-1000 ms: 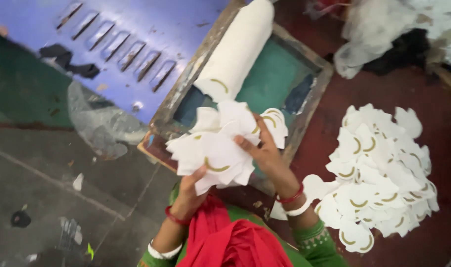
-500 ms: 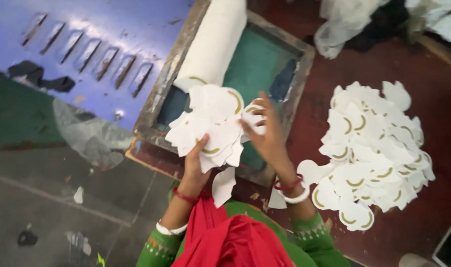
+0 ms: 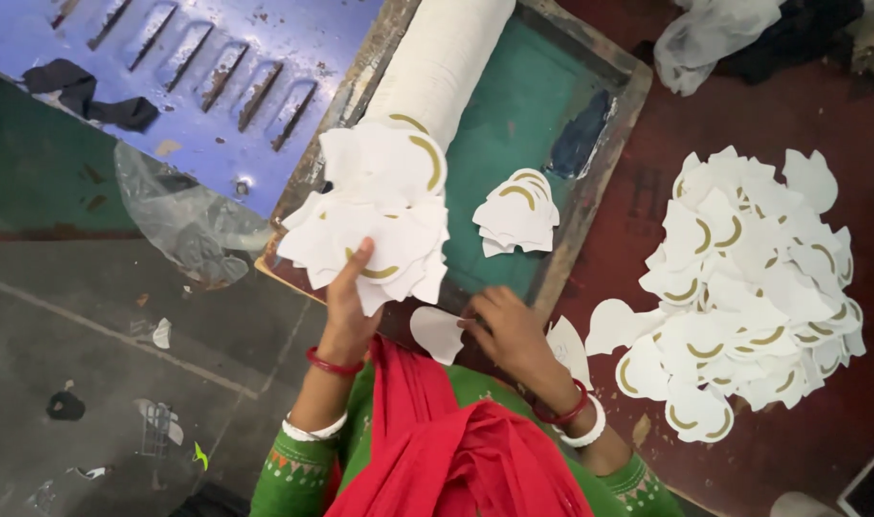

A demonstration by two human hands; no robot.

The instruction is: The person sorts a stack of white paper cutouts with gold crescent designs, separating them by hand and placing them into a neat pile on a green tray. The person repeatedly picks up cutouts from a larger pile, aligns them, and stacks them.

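Fanned bunch of white cut-out pieces point(image 3: 375, 215) with gold arcs, held up over the frame's near left corner. Single white piece point(image 3: 437, 332), plain side up, lies flat at the frame's near edge, fingertips touching it.

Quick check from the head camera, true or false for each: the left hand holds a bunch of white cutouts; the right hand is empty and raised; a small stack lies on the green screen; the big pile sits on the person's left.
1. The left hand holds a bunch of white cutouts. True.
2. The right hand is raised and empty. False: it is low, touching a single cutout.
3. A small stack lies on the green screen. True.
4. The big pile sits on the person's left. False: on the right.
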